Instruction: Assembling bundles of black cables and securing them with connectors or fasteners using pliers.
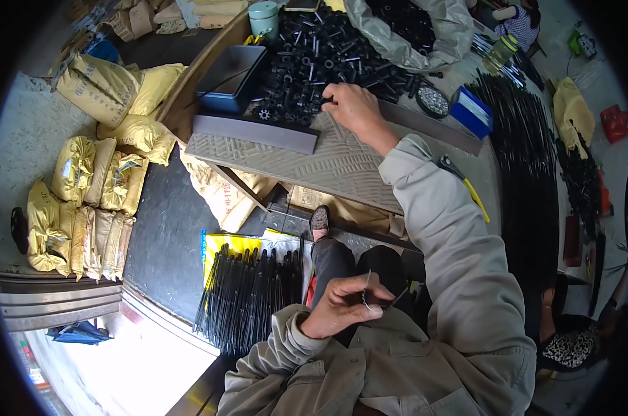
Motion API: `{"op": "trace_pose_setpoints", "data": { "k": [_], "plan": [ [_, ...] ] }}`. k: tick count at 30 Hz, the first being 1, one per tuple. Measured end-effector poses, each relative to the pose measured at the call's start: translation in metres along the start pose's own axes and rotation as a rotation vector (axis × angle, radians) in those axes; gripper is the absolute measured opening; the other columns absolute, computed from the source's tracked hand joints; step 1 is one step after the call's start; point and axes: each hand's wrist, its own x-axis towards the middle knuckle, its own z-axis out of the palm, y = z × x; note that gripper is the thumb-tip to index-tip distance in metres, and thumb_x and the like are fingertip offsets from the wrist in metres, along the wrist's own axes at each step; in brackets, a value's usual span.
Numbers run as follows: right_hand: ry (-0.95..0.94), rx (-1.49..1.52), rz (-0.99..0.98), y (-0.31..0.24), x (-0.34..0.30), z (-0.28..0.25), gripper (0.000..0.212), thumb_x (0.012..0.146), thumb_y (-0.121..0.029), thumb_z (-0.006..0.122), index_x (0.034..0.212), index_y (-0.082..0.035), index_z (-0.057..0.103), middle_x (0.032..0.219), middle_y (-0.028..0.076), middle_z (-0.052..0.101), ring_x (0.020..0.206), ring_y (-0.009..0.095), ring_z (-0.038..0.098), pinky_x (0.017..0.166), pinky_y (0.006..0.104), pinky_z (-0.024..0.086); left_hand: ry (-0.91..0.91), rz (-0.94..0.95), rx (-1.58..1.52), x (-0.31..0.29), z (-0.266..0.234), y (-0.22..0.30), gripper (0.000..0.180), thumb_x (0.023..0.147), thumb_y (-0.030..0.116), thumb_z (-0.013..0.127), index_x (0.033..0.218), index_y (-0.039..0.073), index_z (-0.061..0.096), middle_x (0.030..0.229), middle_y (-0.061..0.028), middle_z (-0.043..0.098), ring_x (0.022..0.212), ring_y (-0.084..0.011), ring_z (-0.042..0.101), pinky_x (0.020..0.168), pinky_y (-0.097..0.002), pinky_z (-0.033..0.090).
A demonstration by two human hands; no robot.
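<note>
Low in front of my lap, my left hand (347, 305) is closed in a pinch around a thin rod, one end pointing up; a small dark piece shows by its fingertips. My right hand (359, 114) reaches forward to the near edge of a heap of small black plastic parts (307, 66) on the worktable (293, 163). Its fingers curl down among them, and what they grip is hidden. Left of this hand a grey metal strip (255, 134) borders the heap; another strip (432, 128) lies to its right.
A blue bin (220, 104), a mug (263, 24) and an open sack (459, 35) surround the heap. Yellow-handled pliers (475, 197) lie beside my right sleeve. Black rods stand bundled at lower left (248, 298) and lie at right (525, 159). Other people sit at the right.
</note>
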Motion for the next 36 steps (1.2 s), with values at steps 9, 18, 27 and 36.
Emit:
{"op": "trace_pose_setpoints", "data": {
  "k": [9,18,27,36],
  "plan": [
    [-0.174,0.884,0.136,-0.022,-0.073,-0.104,0.016,0.074,-0.013,0.065,0.087,-0.005,0.059,0.080,0.003,0.060,0.073,0.016,0.058,0.070,0.0277,0.046,0.117,0.105,-0.072,0.012,0.002,-0.004,0.023,0.075,0.002,0.064,0.097,-0.002,0.058,0.080,-0.0011,0.053,0.076,-0.0078,0.047,0.070,-0.0211,0.038],
    [-0.448,0.578,-0.128,-0.062,-0.176,-0.231,0.029,0.068,-0.020,0.073,0.088,-0.004,0.059,0.088,0.003,0.059,0.087,0.014,0.056,0.101,0.0405,0.023,0.263,0.212,-0.093,0.027,0.069,-0.011,0.024,0.076,-0.002,0.063,0.099,0.001,0.057,0.092,-0.0017,0.059,0.082,-0.0063,0.052,0.075,-0.0212,0.042],
    [-0.077,0.272,-0.264,-0.062,-0.251,-0.260,0.042,0.060,-0.031,0.078,0.089,-0.009,0.060,0.091,0.001,0.059,0.099,0.018,0.053,0.104,0.0450,0.012,0.266,0.282,0.025,0.018,0.117,-0.043,0.025,0.077,-0.003,0.062,0.101,0.002,0.056,0.094,-0.0027,0.059,0.085,-0.0070,0.053,0.077,-0.0214,0.043],
    [0.072,0.317,-0.260,-0.050,-0.275,-0.265,0.032,0.061,-0.023,0.076,0.086,-0.010,0.060,0.088,0.001,0.060,0.099,0.018,0.053,0.104,0.0456,0.012,0.249,0.293,0.070,0.025,0.135,-0.060,0.025,0.077,-0.004,0.061,0.101,0.002,0.055,0.096,-0.0035,0.059,0.086,-0.0079,0.053,0.078,-0.0225,0.043]
  ]
}}
